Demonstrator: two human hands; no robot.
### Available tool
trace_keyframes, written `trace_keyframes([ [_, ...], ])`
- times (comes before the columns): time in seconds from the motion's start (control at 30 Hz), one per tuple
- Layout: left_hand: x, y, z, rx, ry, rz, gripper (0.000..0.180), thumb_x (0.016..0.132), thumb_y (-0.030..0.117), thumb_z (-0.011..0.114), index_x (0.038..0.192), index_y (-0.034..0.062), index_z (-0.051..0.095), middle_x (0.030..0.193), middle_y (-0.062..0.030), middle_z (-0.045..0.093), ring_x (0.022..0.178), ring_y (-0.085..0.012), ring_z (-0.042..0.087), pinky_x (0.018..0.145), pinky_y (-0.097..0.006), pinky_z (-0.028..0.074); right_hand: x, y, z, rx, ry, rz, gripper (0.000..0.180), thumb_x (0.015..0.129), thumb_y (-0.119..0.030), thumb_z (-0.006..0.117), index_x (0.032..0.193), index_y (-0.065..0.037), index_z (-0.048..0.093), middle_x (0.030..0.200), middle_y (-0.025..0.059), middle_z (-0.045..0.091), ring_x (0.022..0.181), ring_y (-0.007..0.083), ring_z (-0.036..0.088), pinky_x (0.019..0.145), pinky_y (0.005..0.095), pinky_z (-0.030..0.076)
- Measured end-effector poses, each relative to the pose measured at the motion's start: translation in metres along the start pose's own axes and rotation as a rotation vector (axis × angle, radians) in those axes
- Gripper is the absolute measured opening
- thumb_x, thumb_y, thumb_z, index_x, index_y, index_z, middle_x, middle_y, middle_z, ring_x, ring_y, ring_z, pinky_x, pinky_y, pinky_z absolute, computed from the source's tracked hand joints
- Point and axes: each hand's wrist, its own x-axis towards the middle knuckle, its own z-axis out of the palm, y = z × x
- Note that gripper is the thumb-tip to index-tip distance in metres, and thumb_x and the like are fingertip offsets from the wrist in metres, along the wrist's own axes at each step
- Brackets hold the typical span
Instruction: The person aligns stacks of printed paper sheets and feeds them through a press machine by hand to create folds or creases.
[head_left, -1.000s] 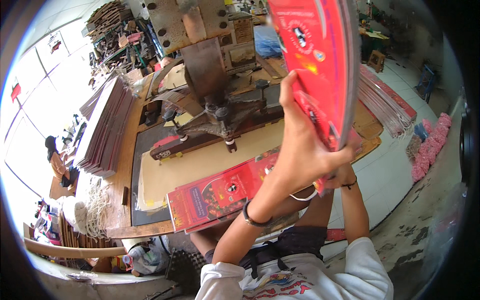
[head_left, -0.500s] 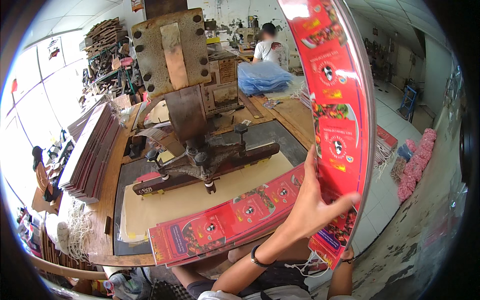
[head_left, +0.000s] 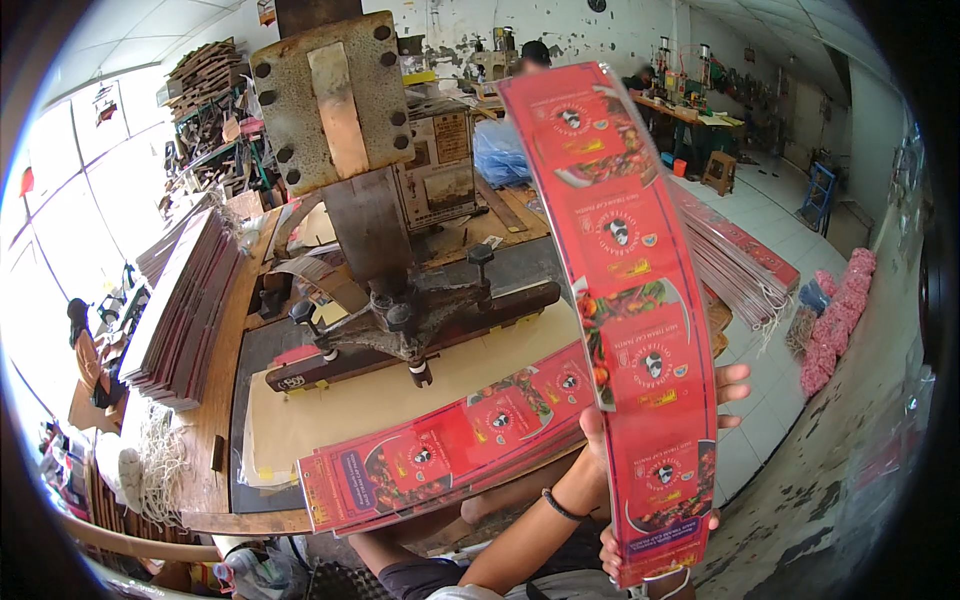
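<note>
A long red printed strip (head_left: 625, 290) with food pictures and a glossy face stands almost upright before me, its top leaning left. My left hand (head_left: 592, 432), with a dark bracelet at the wrist, is wrapped round its lower half from behind; the thumb side shows at the left edge and fingertips stick out at the right. The strip's bottom end is gripped by my right hand (head_left: 609, 552), mostly hidden behind it. White cord hangs below that end. A stack of similar red strips (head_left: 450, 440) lies on the table's front edge, left of my hands.
A press with a long dark bar (head_left: 420, 340) stands over a cream sheet (head_left: 330, 420) on the worktable. Stacked strips (head_left: 185, 300) lie at left, and more corded red strips (head_left: 740, 250) at right. Pink bundled cord (head_left: 840, 320) rests by the wall. A person (head_left: 536, 55) is behind.
The held strip has come down and left, and its face has turned toward me. My left hand has gone from its front to behind it. My right hand's fingers now show at the bottom end.
</note>
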Motion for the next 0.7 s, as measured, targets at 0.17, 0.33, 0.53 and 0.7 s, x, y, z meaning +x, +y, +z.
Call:
trace_keyframes([
  [0.17, -0.012, 0.002, -0.011, 0.169, 0.068, -0.070, 0.094, 0.062, 0.041, 0.071, 0.137, 0.0009, 0.031, 0.133, -0.0160, 0.039, 0.119, -0.0255, 0.045, 0.101, -0.041, 0.040, -0.016, 0.008, 0.000, 0.034, 0.060, 0.019, 0.113, 0.056, -0.054, 0.081, 0.137, -0.003, 0.021, 0.131, 0.0164, 0.040, 0.120, 0.0265, 0.044, 0.099, 0.0410, 0.037],
  [0.33, -0.017, 0.010, 0.000, 0.376, 0.209, -0.076, 0.084, 0.065, 0.032, 0.067, 0.135, 0.0000, 0.032, 0.130, -0.0144, 0.041, 0.118, -0.0244, 0.045, 0.098, -0.040, 0.041, -0.015, 0.012, 0.001, 0.071, 0.131, 0.002, 0.113, 0.057, -0.057, 0.080, 0.137, -0.002, 0.021, 0.130, 0.0169, 0.041, 0.118, 0.0262, 0.046, 0.098, 0.0408, 0.038],
  [0.53, -0.027, 0.013, -0.014, 0.760, 0.439, -0.128, 0.079, 0.072, 0.026, 0.061, 0.138, 0.0028, 0.023, 0.124, -0.0119, 0.039, 0.114, -0.0225, 0.042, 0.094, -0.041, 0.040, 0.002, -0.033, -0.038, -0.246, 0.445, -0.249, 0.115, 0.057, -0.062, 0.078, 0.137, -0.002, 0.022, 0.130, 0.0167, 0.042, 0.119, 0.0261, 0.046, 0.098, 0.0411, 0.037],
  [0.7, -0.026, -0.006, -0.017, 1.134, 0.571, 0.033, 0.096, 0.071, 0.019, 0.061, 0.142, 0.0089, -0.002, 0.122, -0.0166, 0.032, 0.108, -0.0236, 0.040, 0.088, -0.038, 0.041, -0.007, -0.038, -0.054, -0.672, 0.248, -0.247, 0.111, 0.056, -0.063, 0.079, 0.135, -0.003, 0.028, 0.140, 0.0170, 0.029, 0.131, 0.0305, 0.030, 0.104, 0.0467, 0.031],
])
